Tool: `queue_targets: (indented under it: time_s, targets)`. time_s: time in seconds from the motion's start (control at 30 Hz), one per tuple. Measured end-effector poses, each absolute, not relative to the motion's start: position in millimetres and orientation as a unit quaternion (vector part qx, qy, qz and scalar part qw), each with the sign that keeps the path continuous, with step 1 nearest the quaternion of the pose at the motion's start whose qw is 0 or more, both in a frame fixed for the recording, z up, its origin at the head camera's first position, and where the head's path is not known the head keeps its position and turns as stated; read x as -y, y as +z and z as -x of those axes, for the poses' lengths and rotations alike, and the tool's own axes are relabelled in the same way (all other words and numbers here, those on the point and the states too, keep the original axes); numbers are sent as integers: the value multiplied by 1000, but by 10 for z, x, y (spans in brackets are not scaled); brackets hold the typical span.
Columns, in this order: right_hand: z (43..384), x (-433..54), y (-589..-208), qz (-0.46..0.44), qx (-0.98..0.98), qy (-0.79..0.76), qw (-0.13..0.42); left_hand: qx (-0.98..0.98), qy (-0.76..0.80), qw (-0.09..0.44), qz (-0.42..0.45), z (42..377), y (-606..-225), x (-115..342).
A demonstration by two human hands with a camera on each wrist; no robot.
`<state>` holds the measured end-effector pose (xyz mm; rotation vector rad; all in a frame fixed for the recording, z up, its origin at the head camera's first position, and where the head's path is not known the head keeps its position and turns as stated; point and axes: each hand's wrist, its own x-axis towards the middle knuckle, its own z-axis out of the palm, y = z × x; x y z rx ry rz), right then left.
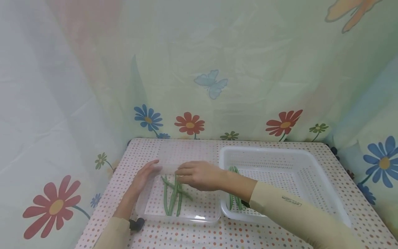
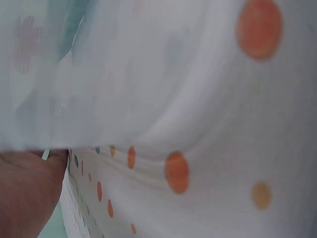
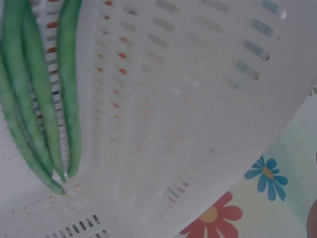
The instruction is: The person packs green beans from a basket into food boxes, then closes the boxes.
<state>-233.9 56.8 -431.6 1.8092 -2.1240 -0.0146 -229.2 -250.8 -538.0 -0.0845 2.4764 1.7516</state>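
A clear plastic box [image 1: 205,211] holds several long green beans [image 1: 166,200], some of them crossing. Over the box, my right hand [image 1: 202,175] has bent fingers at the upper end of a green bean [image 1: 173,197] and appears to pinch it. My left hand [image 1: 143,177] rests along the box's left rear side, fingers extended. In the left wrist view that hand [image 2: 29,188] sits low beside the box's blurred wall [image 2: 99,99]. More green beans [image 3: 67,94] lie in the white perforated basket [image 3: 143,124], seen from the right wrist.
The white basket [image 1: 323,180] stands directly right of the box. Behind the box lies a translucent panel [image 1: 186,150], perhaps its lid. A dotted cloth [image 1: 186,237] covers the table, with a flower-printed curtain [image 1: 248,103] around it.
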Motion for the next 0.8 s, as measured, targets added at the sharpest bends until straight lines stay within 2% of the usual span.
queue_targets:
  time_s: [0.3,0.8]
  targets:
    - [2391,-814,-4375,-641,739,18,207,-818,573,49,22,2305,-5381,2525]
    - [2392,-1071,-4454,-618,758,40,205,-814,579,50,27,2284,-5380,2505]
